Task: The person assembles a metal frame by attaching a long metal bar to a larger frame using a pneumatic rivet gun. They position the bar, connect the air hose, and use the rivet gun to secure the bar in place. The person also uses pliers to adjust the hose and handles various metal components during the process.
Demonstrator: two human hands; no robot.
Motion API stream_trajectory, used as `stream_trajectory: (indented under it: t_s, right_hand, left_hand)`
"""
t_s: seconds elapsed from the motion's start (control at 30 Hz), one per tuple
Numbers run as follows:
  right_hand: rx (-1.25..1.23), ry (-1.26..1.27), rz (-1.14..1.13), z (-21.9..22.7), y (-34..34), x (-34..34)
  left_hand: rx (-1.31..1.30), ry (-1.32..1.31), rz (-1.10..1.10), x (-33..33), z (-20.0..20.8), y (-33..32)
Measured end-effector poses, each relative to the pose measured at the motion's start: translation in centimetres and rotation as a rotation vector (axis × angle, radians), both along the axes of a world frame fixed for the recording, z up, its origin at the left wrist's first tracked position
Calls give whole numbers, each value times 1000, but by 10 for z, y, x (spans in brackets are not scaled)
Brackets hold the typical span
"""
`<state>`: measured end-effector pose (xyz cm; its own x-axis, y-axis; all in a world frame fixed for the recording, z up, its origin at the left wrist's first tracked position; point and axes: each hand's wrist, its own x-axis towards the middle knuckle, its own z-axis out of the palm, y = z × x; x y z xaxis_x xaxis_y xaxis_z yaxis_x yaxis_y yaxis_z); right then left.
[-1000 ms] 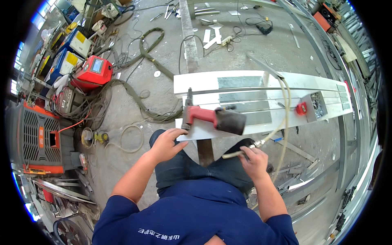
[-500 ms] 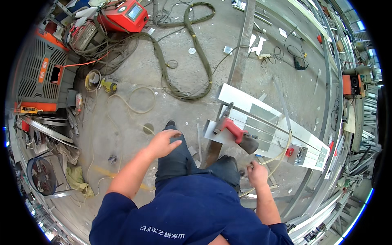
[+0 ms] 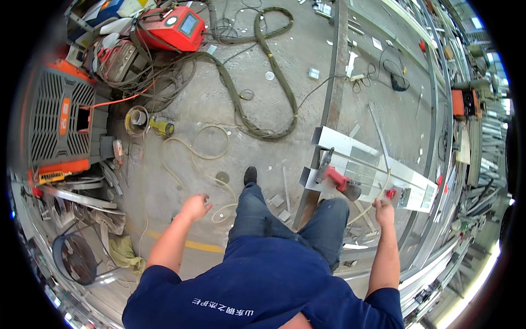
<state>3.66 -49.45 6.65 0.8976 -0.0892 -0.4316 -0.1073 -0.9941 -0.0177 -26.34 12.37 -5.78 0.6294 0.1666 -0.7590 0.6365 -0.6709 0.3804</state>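
My left hand [image 3: 196,208] hangs in the air left of my knee, fingers apart and holding nothing. At the right, my right hand [image 3: 384,211] is closed, with the thin yellowish air hose [image 3: 361,215] at its fingertips; the palm side is hidden. Beyond it lies a red-handled air rivet gun [image 3: 337,178] with a metal head and a dark round base. The rivet gun rests on long white and silver metal panels [image 3: 337,137], apart from both hands. A small red object [image 3: 390,193] and a square metal piece [image 3: 404,197] sit toward the panels' right end.
A steel beam [image 3: 336,88] runs away under the panels. Thick dark cable [image 3: 280,82] and a loop of yellowish hose [image 3: 211,142] lie on the floor. Leftward stand a red machine with a screen [image 3: 175,30], an orange-grey case [image 3: 60,118], a yellow-green tool [image 3: 162,127] and a fan [image 3: 76,257].
My right hand has moved right and forward to the hose beside the panels. My left hand has shifted slightly left and down. The whole view has moved a little.
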Motion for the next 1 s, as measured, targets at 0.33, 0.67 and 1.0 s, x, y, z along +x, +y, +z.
stream_trajectory:
  t_s: [0.33, 0.67, 1.0]
  right_hand:
    - [-23, 70, 38, 18, 44, 24]
    - [-71, 331, 158, -38, 97, 20]
    - [144, 252, 97, -77, 91, 1]
  left_hand:
    - [-143, -58, 181, -27, -23, -8]
    - [-119, 85, 130, -98, -66, 8]
    - [385, -587, -923, -91, -135, 79]
